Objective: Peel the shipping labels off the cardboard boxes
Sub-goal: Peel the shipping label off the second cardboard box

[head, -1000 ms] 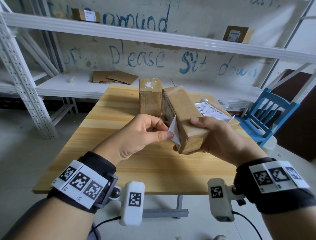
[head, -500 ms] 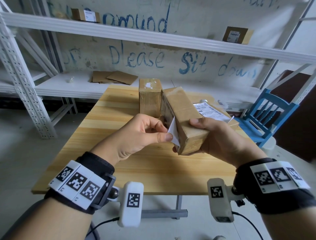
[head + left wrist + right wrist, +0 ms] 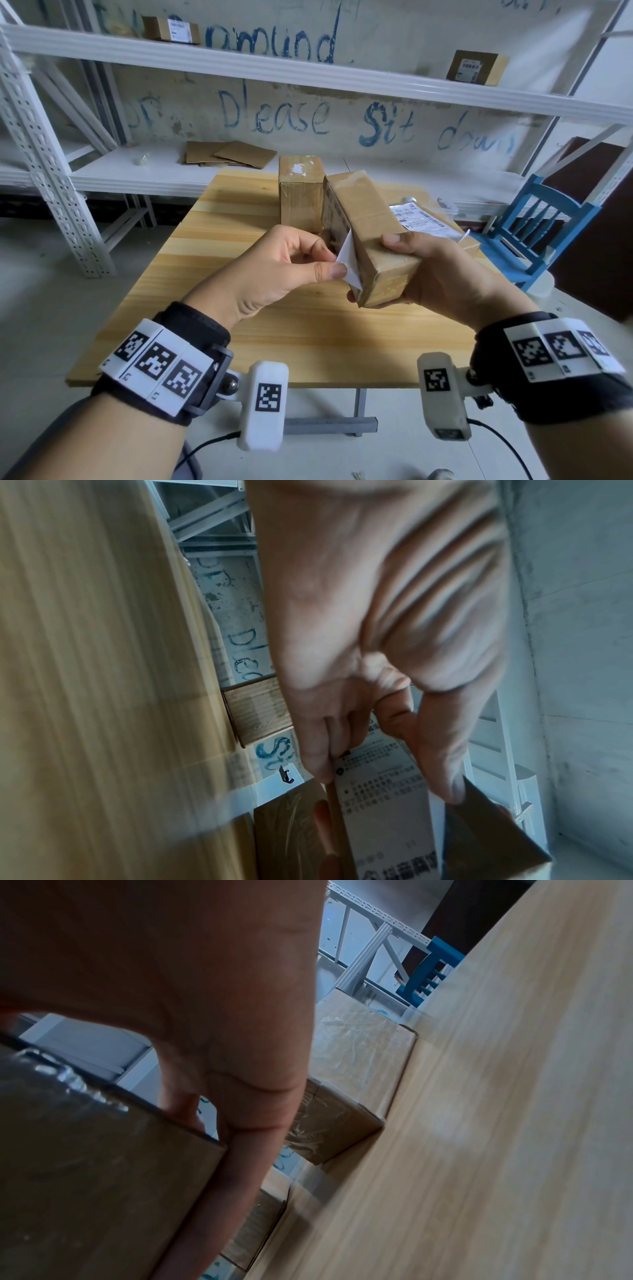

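My right hand (image 3: pixel 404 260) grips a long brown cardboard box (image 3: pixel 370 236) held up over the wooden table, thumb on top and fingers underneath. A white shipping label (image 3: pixel 349 263) on the box's left side is partly lifted, its blank underside showing. My left hand (image 3: pixel 322 263) pinches the label's loose corner between thumb and forefinger. In the left wrist view the printed label (image 3: pixel 380 791) runs between thumb and fingers of my left hand (image 3: pixel 387 785). The right wrist view shows my right hand (image 3: pixel 219 1123) wrapped round the taped box (image 3: pixel 85 1164).
A second taped box (image 3: pixel 301 192) stands upright at the table's far middle. A flatter box with a printed label (image 3: pixel 424 222) lies behind my right hand. White metal shelving (image 3: pixel 308 75) holds more boxes and flat cardboard. A blue chair (image 3: pixel 544 222) stands at the right.
The label has peeled a little further from the box as my left hand draws its corner leftward. The right hand and box have barely moved.
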### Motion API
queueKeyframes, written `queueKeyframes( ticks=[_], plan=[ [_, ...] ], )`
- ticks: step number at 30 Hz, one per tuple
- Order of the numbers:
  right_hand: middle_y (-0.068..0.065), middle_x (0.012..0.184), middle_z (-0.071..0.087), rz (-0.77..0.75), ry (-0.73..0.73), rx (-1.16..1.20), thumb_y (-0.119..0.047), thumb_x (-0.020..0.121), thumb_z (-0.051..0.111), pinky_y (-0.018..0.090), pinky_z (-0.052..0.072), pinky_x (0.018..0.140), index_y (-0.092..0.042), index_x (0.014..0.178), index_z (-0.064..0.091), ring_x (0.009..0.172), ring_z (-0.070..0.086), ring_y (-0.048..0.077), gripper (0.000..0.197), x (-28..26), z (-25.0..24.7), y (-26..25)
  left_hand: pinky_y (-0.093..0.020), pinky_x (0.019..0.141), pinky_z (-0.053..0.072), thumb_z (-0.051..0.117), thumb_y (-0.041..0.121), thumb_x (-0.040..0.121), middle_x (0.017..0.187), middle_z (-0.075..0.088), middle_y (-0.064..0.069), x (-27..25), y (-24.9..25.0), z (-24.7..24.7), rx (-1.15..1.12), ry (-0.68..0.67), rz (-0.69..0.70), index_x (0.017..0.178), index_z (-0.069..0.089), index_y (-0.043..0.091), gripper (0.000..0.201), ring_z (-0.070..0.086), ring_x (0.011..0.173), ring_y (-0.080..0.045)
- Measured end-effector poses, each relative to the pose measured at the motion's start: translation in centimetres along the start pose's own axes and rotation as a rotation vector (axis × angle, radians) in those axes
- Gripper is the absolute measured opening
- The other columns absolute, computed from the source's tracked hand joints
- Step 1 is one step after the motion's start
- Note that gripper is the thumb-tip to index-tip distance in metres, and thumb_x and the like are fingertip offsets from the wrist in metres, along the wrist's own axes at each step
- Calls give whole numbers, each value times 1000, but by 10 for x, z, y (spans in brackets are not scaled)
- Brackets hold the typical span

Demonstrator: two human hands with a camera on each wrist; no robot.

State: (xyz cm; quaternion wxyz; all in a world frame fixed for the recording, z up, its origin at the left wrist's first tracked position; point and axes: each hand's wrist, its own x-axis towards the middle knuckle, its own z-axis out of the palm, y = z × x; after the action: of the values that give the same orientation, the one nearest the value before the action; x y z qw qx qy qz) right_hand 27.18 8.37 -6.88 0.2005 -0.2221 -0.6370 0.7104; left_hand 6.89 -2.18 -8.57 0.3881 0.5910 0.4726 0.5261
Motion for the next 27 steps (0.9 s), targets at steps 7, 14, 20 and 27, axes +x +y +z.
queueKeyframes(
  ticks=[7, 14, 20, 27],
  plan=[
    [16, 105, 72, -20, 7, -19, -36, 76, 69, 41, 61, 74, -18, 114, 75, 92, 70, 37, 43, -1, -2, -2, -13, 68, 45, 76, 22, 75, 66, 65, 12, 0, 1, 1, 8, 15, 15, 68, 69, 22, 10, 57, 67, -2],
    [16, 100, 71, -23, 6, -5, -42, 69, 71, 31, 57, 61, -10, 123, 68, 83, 71, 33, 63, -2, -1, -4, -18, 73, 47, 77, 23, 75, 72, 68, 5, 1, 1, 2, -2, 12, 13, 64, 73, 27, 12, 58, 76, -10],
    [18, 105, 72, -9, 18, -21, -43, 67, 72, 36, 60, 68, -9, 126, 67, 89, 72, 35, 68, -2, -2, -2, -20, 76, 47, 77, 23, 75, 75, 69, 2, 1, 0, 2, 2, 10, 2, 65, 73, 27, 11, 59, 79, -14],
    [17, 106, 71, -21, 3, -37, -44, 69, 71, 37, 60, 70, -11, 125, 68, 88, 72, 32, 65, -2, -2, -2, -20, 75, 48, 77, 22, 75, 75, 68, 3, 0, 1, -1, -5, -16, -6, 66, 73, 25, 10, 60, 80, -14]
  ],
)
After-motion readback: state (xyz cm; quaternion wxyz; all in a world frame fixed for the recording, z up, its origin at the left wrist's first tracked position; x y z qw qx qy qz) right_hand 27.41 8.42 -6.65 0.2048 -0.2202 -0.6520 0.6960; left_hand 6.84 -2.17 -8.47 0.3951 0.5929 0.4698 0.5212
